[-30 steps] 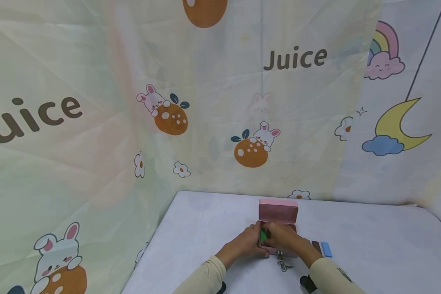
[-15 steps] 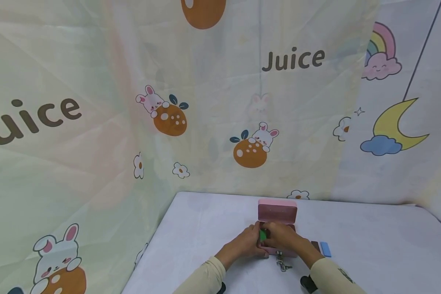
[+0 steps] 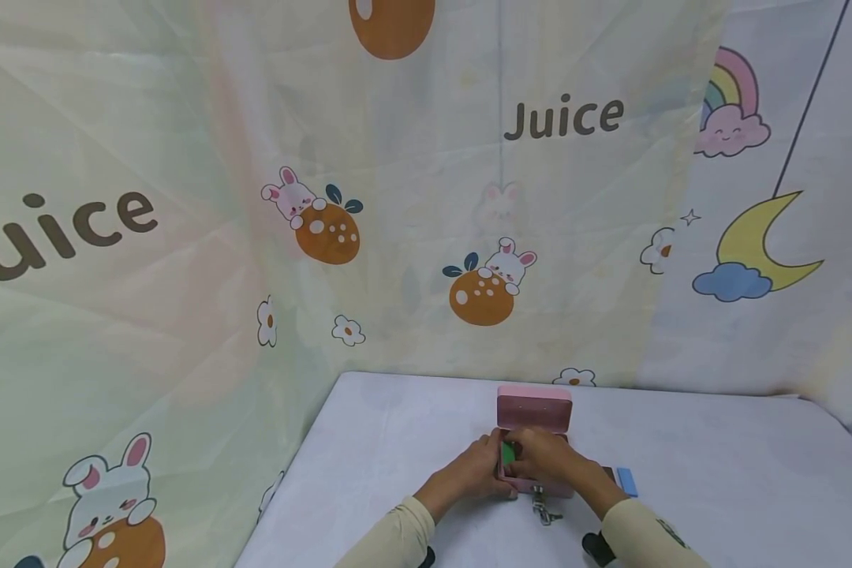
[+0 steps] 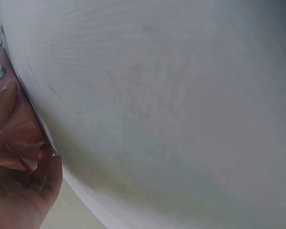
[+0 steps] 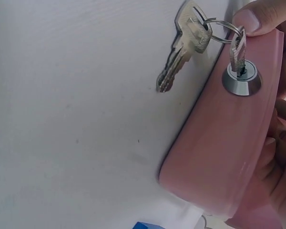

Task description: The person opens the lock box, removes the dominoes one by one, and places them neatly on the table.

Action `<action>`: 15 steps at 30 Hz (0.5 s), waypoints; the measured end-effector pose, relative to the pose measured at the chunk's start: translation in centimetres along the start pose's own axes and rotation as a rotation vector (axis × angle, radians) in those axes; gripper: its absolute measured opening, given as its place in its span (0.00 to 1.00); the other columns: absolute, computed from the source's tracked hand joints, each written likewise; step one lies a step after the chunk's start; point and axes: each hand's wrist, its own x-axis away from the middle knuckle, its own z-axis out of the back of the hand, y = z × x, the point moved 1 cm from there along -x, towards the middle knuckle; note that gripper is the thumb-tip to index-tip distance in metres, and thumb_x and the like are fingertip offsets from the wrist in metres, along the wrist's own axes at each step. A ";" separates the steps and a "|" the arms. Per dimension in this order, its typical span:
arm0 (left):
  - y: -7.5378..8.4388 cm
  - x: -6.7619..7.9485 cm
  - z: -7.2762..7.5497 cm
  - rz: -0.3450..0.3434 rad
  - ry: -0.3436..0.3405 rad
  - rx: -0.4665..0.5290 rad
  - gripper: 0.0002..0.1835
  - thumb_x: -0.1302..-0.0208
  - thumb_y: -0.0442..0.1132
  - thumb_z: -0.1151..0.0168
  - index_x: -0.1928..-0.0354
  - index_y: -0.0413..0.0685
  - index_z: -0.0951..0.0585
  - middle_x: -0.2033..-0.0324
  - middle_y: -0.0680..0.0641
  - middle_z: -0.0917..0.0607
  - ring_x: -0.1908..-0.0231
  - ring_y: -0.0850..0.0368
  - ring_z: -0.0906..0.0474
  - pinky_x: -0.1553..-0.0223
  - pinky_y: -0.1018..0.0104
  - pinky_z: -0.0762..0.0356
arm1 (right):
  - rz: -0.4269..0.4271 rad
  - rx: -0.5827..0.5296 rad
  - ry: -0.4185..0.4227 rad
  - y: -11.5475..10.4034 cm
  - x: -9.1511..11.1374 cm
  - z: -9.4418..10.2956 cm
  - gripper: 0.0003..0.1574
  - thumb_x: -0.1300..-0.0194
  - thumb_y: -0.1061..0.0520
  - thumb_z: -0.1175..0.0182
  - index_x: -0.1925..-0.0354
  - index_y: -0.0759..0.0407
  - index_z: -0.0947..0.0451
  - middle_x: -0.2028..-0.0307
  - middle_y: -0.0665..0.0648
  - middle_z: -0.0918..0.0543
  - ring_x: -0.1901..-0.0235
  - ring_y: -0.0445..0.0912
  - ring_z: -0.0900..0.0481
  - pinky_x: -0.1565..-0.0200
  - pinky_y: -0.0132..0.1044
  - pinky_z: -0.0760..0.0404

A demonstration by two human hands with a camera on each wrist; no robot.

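Observation:
A pink metal box (image 3: 557, 489) stands on the table with its lid (image 3: 534, 413) raised at the back. My left hand (image 3: 477, 467) grips its left end, the thumb on the front face and the other fingers round the side. My right hand (image 3: 545, 454) reaches inside, its fingers bent down; whatever they may hold is hidden. A green piece (image 3: 507, 453) shows in the box between the hands. On the front, a round lock (image 5: 242, 82) has one key in it, and a second key (image 5: 183, 43) hangs from the ring.
Right of the box lie a light-blue block (image 3: 627, 483) and a dark brown block (image 3: 610, 473), the latter partly covered by my right forearm. The white table (image 3: 405, 426) meets printed curtains (image 3: 412, 331) behind and at the left.
The head view drifts slightly, and my right forearm covers a little more of the brown block. Both hands otherwise keep their places at the box.

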 end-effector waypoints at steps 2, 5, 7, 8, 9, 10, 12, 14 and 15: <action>0.0 0.0 0.0 0.000 -0.001 0.004 0.55 0.49 0.53 0.21 0.24 0.49 0.45 0.43 0.48 0.24 0.43 0.60 0.25 0.38 0.63 0.25 | 0.001 -0.004 0.003 -0.1 0.1 0.1 0.22 0.45 0.58 0.24 0.51 0.57 0.17 0.65 0.47 0.16 0.66 0.42 0.24 0.59 0.40 0.20; -0.1 0.0 -0.1 0.006 -0.002 0.004 0.55 0.49 0.53 0.21 0.25 0.50 0.44 0.42 0.49 0.24 0.43 0.61 0.25 0.38 0.63 0.25 | 0.031 0.006 0.019 -0.2 0.3 0.3 0.23 0.47 0.58 0.24 0.51 0.58 0.17 0.65 0.48 0.15 0.66 0.42 0.24 0.58 0.42 0.18; -0.1 0.0 -0.2 0.010 -0.002 0.000 0.55 0.49 0.53 0.21 0.25 0.50 0.44 0.42 0.49 0.24 0.44 0.61 0.25 0.38 0.63 0.25 | 0.056 0.023 0.030 -0.2 0.4 0.5 0.24 0.47 0.57 0.23 0.51 0.59 0.16 0.64 0.48 0.15 0.66 0.42 0.24 0.57 0.43 0.17; -0.1 0.0 -0.2 0.012 -0.002 -0.002 0.55 0.49 0.53 0.21 0.25 0.50 0.44 0.42 0.49 0.24 0.44 0.61 0.25 0.38 0.64 0.25 | 0.069 0.030 0.036 -0.2 0.5 0.6 0.24 0.47 0.57 0.23 0.51 0.59 0.16 0.64 0.49 0.15 0.66 0.42 0.24 0.56 0.44 0.17; -0.1 0.0 -0.2 0.013 -0.001 -0.004 0.54 0.49 0.54 0.21 0.25 0.51 0.44 0.42 0.49 0.24 0.44 0.61 0.25 0.38 0.64 0.24 | 0.078 0.040 0.041 -0.2 0.5 0.7 0.24 0.48 0.57 0.23 0.51 0.59 0.16 0.63 0.49 0.14 0.65 0.42 0.24 0.56 0.44 0.17; -0.1 0.0 -0.2 0.014 -0.001 -0.006 0.54 0.49 0.54 0.21 0.25 0.51 0.44 0.42 0.49 0.24 0.44 0.61 0.25 0.38 0.63 0.24 | 0.086 0.049 0.047 -0.2 0.6 0.8 0.25 0.48 0.57 0.23 0.51 0.59 0.16 0.63 0.49 0.14 0.65 0.42 0.24 0.56 0.44 0.17; 0.0 0.1 -0.1 0.012 0.002 -0.004 0.54 0.49 0.53 0.21 0.25 0.52 0.44 0.42 0.49 0.24 0.44 0.61 0.25 0.38 0.63 0.24 | 0.093 0.054 0.052 -0.1 0.7 0.9 0.25 0.48 0.57 0.23 0.50 0.58 0.16 0.63 0.48 0.14 0.65 0.42 0.24 0.56 0.44 0.17; 0.0 0.1 -0.1 0.009 0.004 -0.002 0.54 0.50 0.53 0.21 0.25 0.52 0.43 0.42 0.50 0.24 0.43 0.61 0.25 0.38 0.62 0.24 | 0.092 0.055 0.050 -0.1 0.8 1.1 0.25 0.48 0.57 0.23 0.50 0.58 0.16 0.64 0.48 0.15 0.66 0.43 0.25 0.58 0.43 0.19; 0.0 0.1 -0.1 0.007 0.006 0.000 0.54 0.50 0.53 0.21 0.25 0.53 0.43 0.42 0.50 0.24 0.43 0.61 0.25 0.38 0.62 0.25 | 0.088 0.055 0.049 0.0 0.8 1.1 0.26 0.48 0.57 0.23 0.50 0.58 0.16 0.64 0.48 0.15 0.66 0.43 0.25 0.58 0.42 0.19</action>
